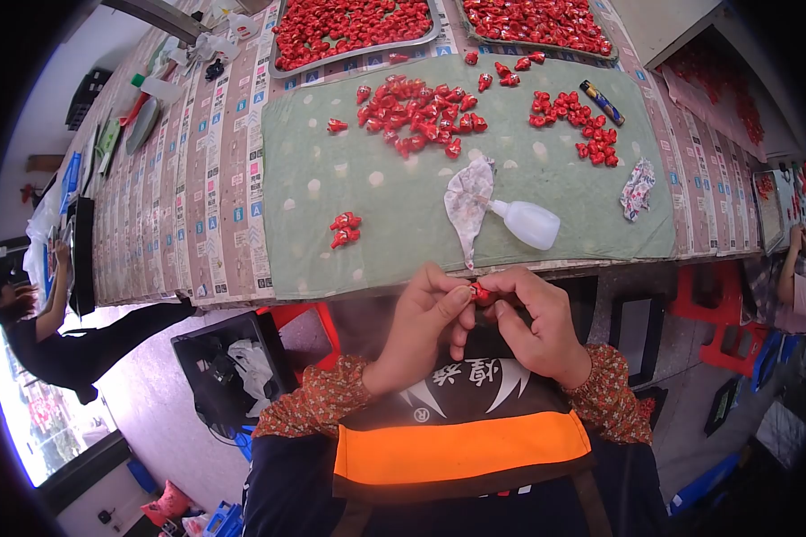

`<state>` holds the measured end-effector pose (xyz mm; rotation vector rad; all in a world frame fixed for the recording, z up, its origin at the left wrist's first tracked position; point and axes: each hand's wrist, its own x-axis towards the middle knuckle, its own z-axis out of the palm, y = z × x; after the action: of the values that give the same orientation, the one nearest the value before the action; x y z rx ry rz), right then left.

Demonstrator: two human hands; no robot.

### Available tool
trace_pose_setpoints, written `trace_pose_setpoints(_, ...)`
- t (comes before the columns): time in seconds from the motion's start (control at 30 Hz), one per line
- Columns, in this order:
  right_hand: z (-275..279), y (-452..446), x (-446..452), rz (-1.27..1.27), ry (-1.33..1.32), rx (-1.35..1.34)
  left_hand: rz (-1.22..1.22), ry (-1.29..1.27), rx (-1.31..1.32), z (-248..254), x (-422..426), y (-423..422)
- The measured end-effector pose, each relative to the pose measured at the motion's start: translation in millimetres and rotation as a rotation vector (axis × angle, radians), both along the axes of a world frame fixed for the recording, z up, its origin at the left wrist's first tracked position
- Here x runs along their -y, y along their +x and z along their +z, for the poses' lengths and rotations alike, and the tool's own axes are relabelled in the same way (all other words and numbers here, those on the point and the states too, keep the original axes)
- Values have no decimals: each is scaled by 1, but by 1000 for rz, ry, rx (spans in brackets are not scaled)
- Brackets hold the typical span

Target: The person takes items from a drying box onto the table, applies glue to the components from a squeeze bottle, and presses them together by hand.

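Observation:
Just off the table's front edge, my left hand [425, 324] and my right hand [539, 324] meet at a small red piece [482, 294]. Fingertips of both hands pinch it from either side. Beyond them, on a green dotted cloth [331, 259], lie a crumpled patterned rag [468, 199] and a white squeeze bottle [530, 224], its nozzle touching the rag. A loose pile of red pieces [416, 112] is farther back. Several more form a small cluster [345, 230] at the left and a group [597, 143] at the right.
Two metal trays [358, 55] [546, 43] full of red pieces stand at the back. A dark marker-like tube [603, 102] and a second rag [638, 190] lie right. Below the table are a black bin [228, 367] and red stools [734, 345]. Other people are at both sides.

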<state>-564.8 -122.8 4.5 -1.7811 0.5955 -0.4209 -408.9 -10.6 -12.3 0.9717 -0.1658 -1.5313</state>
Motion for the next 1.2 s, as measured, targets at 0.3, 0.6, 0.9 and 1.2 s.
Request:
trace_pose_setpoints(0.3, -4, 1, -3, -17, 54, -9, 40, 92, -81, 3, 1, -3)
trace_pose_setpoints(0.6, -3, 2, -2, -34, 321, 43, 35, 95, -125, 9, 2, -2)
trace_pose_setpoints(0.9, -2, 2, -3, -45, 346, 21, 35, 115, -139, 11, 2, -3)
trace_pose_setpoints(1.2, -7, 4, -11, -73, 210, 37, 25, 47, -88, -1, -2, -6)
